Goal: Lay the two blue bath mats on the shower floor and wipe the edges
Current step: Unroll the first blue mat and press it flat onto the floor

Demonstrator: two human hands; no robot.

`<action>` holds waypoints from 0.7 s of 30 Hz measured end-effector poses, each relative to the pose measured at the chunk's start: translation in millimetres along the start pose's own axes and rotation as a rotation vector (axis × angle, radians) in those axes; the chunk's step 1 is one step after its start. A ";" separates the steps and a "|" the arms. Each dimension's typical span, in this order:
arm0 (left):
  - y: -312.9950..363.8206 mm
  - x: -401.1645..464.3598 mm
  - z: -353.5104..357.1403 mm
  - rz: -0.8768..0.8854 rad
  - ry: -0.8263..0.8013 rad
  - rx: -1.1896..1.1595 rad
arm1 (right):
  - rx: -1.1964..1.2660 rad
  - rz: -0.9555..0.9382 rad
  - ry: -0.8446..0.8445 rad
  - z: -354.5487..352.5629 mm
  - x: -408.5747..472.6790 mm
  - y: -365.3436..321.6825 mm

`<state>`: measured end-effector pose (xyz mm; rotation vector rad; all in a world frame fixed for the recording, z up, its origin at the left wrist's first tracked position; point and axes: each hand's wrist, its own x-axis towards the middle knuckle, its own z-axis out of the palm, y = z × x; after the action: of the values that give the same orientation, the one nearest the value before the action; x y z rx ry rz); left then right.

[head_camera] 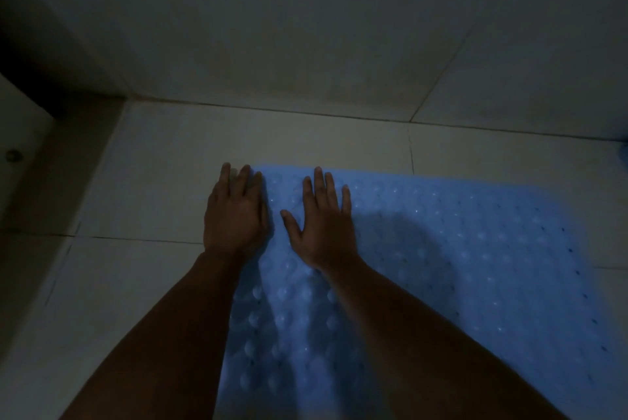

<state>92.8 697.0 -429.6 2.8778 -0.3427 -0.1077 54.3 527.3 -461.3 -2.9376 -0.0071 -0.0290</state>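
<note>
two hands lie flat on the blue bath mat (458,249), which is spread on the pale tiled shower floor (153,283) near the wall (306,28). judging by this, the mat is being pressed down so its suction cups take hold, starting at the far left corner. the left hand (236,214) sits right on the mat's left edge, fingers straight and close together, partly over the tile; the right hand (323,226) rests just beside it, further onto the mat, fingers spread and thumb out. neither hand grasps anything; both are released, palms down, forearms reaching forward from below. a sliver of blue (623,156) shows at the right edge; whether it is the second mat cannot be told. no wiping cloth is visible.
</note>
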 end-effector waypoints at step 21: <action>131.5 4.4 17.8 0.102 -0.122 -0.078 | 0.281 0.153 -0.320 -141.0 22.6 114.0</action>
<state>66.1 567.8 -414.7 2.7768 -0.4954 -0.2724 75.0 387.2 -345.8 -2.6214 0.1523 0.4282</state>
